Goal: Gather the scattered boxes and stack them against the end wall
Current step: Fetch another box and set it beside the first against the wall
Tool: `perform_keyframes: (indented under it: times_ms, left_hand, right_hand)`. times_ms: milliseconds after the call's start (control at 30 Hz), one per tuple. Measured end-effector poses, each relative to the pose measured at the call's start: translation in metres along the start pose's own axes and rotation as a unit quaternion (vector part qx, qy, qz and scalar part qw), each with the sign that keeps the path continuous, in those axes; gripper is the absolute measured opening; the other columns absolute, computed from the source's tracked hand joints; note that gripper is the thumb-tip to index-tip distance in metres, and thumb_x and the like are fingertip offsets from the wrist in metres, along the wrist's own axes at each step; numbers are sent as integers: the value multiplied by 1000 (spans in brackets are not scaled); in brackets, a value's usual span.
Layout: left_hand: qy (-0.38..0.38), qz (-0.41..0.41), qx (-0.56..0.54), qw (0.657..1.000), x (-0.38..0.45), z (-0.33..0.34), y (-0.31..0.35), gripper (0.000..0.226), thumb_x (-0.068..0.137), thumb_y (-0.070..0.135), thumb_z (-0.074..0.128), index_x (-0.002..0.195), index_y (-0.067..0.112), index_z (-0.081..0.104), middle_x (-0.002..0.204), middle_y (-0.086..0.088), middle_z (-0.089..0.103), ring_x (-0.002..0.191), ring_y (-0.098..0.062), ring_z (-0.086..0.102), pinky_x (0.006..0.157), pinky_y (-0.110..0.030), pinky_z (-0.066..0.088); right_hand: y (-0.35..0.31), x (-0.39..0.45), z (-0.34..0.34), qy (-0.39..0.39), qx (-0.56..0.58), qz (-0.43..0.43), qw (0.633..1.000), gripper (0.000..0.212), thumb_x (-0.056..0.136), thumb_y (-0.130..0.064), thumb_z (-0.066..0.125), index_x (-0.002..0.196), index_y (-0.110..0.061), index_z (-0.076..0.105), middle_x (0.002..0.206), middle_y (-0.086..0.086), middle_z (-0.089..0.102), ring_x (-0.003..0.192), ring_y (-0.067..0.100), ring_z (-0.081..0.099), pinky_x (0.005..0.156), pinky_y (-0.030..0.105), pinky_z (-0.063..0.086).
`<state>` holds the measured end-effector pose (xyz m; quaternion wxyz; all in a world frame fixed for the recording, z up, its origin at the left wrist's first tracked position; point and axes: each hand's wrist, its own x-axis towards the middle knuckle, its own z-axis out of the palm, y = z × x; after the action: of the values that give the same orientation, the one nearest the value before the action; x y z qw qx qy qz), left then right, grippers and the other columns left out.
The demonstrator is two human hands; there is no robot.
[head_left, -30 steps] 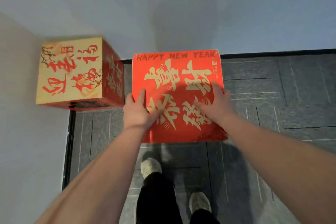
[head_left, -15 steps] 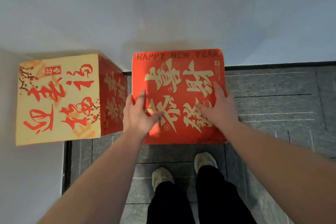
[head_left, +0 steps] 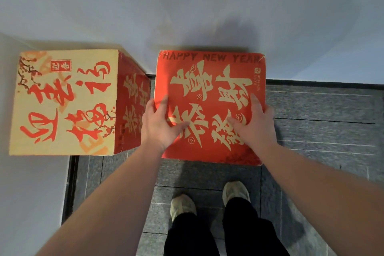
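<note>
A red box with gold characters and "HAPPY NEW YEAR" on top is held in front of me, its far edge close to the end wall. My left hand grips its left side with the thumb on top. On the right side, my right hand grips the same way. To the left, in the corner, stands a cream-topped box with red characters and a red side face. A narrow gap separates the two boxes.
Grey carpet tiles cover the floor, with a black skirting strip along the end wall. A white side wall runs down the left. My two feet stand just behind the red box.
I have stepped closer to the end wall with the red box; both boxes look larger and the red box's far edge now sits nearer the wall. My feet have shifted forward.
</note>
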<state>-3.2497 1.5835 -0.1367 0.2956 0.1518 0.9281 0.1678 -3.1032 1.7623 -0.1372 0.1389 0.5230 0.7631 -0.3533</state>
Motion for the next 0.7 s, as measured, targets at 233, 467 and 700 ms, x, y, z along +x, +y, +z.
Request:
perform_keyframes:
  times_ms: [233,467,700]
  left_hand:
    - [-5,-8,12,1000,3,-13,-11,97,74,59,70,151,35,15,156,-3,13,140,-28,22,109,-44,31]
    - [-3,-16,20,1000,5,-26,-28,95,76,60,67,151,33,16,159,-4,9,143,-30,19,112,-47,27]
    - [38,-19,69,997,5,-37,-42,89,79,62,62,151,31,19,158,-1,13,143,-25,20,110,-45,32]
  right_hand:
    - [-13,-1,10,-11,-2,-4,1000,93,81,-57,65,152,-36,8,151,10,18,131,32,40,104,50,43]
    - [-27,-5,28,-11,9,-21,1000,93,81,-57,65,151,-37,8,153,10,16,133,33,39,104,51,43]
    - [-47,-8,41,-22,12,-19,1000,93,81,-58,65,151,-38,7,152,8,16,134,32,37,106,53,41]
